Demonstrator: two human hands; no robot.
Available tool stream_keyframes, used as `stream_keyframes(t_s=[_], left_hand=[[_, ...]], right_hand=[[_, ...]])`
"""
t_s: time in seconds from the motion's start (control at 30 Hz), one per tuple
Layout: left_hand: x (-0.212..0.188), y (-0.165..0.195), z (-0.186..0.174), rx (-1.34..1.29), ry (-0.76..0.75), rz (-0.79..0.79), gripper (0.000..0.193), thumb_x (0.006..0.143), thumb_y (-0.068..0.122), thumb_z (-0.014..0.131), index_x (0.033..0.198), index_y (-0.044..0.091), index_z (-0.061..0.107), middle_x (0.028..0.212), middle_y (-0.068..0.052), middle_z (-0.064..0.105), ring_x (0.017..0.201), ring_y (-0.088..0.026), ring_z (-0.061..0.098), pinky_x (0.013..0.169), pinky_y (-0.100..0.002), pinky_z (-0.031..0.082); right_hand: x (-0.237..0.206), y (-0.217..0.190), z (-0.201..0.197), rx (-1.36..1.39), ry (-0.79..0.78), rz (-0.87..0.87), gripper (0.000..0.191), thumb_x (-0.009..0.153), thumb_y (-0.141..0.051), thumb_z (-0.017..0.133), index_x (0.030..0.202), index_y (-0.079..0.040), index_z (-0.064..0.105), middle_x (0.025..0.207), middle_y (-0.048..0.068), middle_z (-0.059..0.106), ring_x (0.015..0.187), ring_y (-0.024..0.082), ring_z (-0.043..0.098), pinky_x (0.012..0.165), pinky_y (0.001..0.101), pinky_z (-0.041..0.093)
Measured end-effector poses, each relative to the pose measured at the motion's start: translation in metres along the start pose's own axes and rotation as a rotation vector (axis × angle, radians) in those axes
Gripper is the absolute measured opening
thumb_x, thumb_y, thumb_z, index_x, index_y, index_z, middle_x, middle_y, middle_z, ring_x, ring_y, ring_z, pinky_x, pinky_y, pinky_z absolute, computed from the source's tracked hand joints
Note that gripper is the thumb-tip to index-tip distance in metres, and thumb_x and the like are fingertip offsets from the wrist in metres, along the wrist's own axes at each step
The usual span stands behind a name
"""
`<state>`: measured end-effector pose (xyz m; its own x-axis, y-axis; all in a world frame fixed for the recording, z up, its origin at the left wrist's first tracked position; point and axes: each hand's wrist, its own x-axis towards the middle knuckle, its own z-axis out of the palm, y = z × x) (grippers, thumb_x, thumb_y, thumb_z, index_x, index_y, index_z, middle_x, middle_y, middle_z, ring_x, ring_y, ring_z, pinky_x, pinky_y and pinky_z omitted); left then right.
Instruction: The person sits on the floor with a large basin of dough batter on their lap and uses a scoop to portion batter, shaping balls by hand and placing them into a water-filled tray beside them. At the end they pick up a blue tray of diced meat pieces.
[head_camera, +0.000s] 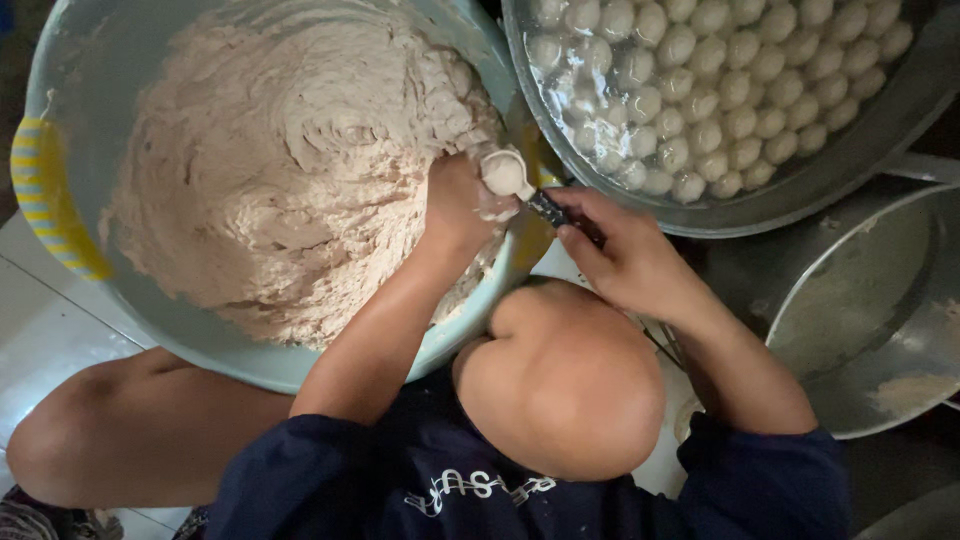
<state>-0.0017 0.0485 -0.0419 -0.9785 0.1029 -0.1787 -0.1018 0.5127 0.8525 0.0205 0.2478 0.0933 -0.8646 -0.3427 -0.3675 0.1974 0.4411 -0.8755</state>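
**Spoon at the bowl rim, paste portion forming**

Obs. 1. The spoon (520, 185) sits right at the near rim of the pale blue plastic bowl (75, 90), its bowl loaded with a rounded lump of pale paste. I judge it is held there because the rim lies between the paste mass and the pan of water, the shortest path between them.

Obs. 2. My right hand (625, 255) has its fingers clamped on the dark spoon handle, thumb on top. My left hand (455, 205) is inside the bowl, fingers curled together around a fistful of paste, touching the spoon's tip; it looks as if paste is being squeezed out of the fist for the spoon to cut off.

Obs. 3. The paste (290, 160), beige and sticky, fills most of the blue bowl and is ridged where it has been scooped. One bowl, tilted toward me, with a yellow striped cloth (45, 200) at its far-left edge.

Obs. 4. Just beside it on the right: one round metal pan (850, 165) holding water and many pale balls (720, 80), packed touching; too many to count exactly, several dozen showing. A second, shallower metal pan (880, 330) lies lower right, with only smears of residue.

Obs. 5. My bare knee (565, 385) is raised between the arms; everything rests on the floor (40, 320), white tile at left.
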Motion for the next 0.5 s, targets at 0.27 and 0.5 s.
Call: stream_keyframes(t_s=[0.27, 0.5], left_hand=[[0.006, -0.018, -0.008, 0.439, 0.044, 0.046, 0.062, 0.058, 0.047, 0.093, 0.086, -0.004, 0.073, 0.094, -0.033, 0.067, 0.083, -0.047, 0.064, 0.073, -0.05, 0.051], [0.003, -0.015, -0.003, 0.019, -0.046, -0.104, 0.034, 0.082, 0.039, 0.076, 0.094, 0.007, 0.072, 0.088, -0.013, 0.075, 0.083, -0.033, 0.072, 0.077, -0.043, 0.057]], right_hand=[[0.022, 0.033, -0.03, 0.0, 0.166, 0.166, 0.044, 0.096, -0.003, 0.063, 0.139, -0.003, 0.059, 0.103, 0.01, 0.068, 0.075, 0.016, 0.061, 0.064, 0.0309, 0.051], [0.049, 0.043, -0.041, -0.521, 0.378, -0.026, 0.037, 0.091, -0.009, 0.078, 0.123, 0.001, 0.063, 0.108, 0.021, 0.07, 0.089, 0.036, 0.07, 0.076, 0.043, 0.054]])
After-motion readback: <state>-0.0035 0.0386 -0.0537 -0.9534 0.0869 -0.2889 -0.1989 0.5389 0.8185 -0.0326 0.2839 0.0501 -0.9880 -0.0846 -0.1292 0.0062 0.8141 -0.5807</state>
